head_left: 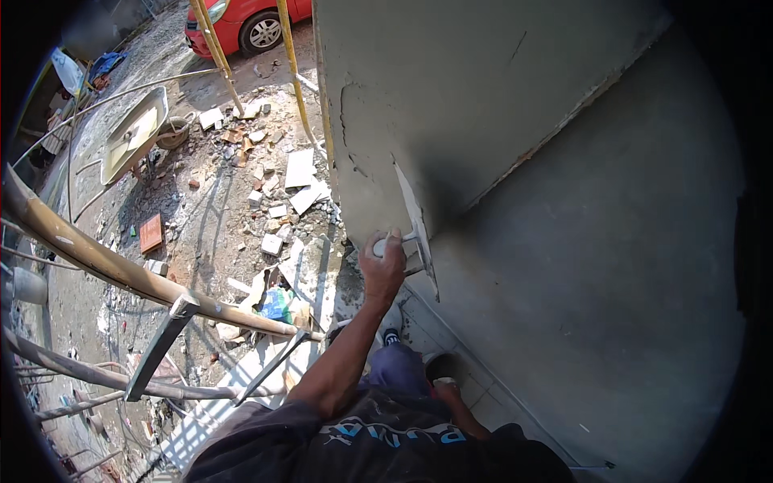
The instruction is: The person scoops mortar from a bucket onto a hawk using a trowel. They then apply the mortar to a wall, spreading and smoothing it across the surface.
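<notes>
The plastering trowel (419,229) stood almost edge-on to us beside the wall (483,88), its thin blade long, pale and streaked — whether it pressed on the surface, we could not tell. Our left hand (385,266) was closed round the trowel's rounded handle, probably because a grip behind the blade's middle steadied it best. Our right hand (448,392) was low beside a dark bucket (440,367), perhaps to steady it; we could not see whether the fingers gripped anything. The wall's grey coat looked smooth and matte, broken by a ragged crack (344,117) and a rough, slanting ridge (555,129). To our left ran a round, tan pole (161,283) — beyond it, jagged rubble (262,173), a shallow wheelbarrow (121,163) and a glossy red car (229,34)
</notes>
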Tool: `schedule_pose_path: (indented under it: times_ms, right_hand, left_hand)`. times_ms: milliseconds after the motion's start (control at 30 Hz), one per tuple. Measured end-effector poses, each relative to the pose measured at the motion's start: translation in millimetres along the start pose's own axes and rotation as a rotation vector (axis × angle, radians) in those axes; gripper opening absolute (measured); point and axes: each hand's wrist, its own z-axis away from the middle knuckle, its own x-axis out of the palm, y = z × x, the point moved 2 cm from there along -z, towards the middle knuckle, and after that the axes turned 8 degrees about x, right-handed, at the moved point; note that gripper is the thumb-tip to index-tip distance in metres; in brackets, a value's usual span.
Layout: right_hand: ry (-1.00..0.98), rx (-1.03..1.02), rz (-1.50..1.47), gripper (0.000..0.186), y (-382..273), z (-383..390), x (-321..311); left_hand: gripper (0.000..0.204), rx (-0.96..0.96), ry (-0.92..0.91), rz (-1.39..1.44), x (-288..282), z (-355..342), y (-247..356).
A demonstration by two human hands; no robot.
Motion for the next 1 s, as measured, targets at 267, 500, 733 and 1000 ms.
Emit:
schedule_pose_path:
  times_ms: [267,500,733,1000]
  right_hand:
    - [0.089,0.248,-0.874,0.03,-144.7,27.2,-77.1]
    - [0.079,0.137,-0.357,0.027,-53.5,-17.7,11.8]
    - [0.193,-0.047,0.175,0.04,-27.0,-41.8,77.6]
    - [0.032,0.27,-0.674,0.029,-69.3,-59.0,39.5]
  left_hand:
    - [0.03,-0.612,0.239,0.546,-30.6,-117.9,-25.9]
    - [0.03,-0.456,0.025,0.635,-1.6,-136.8,99.2]
    - [0.033,-0.216,-0.225,0.629,47.0,-155.3,276.9]
    - [0.033,0.079,-0.483,0.606,103.6,-120.9,418.2]
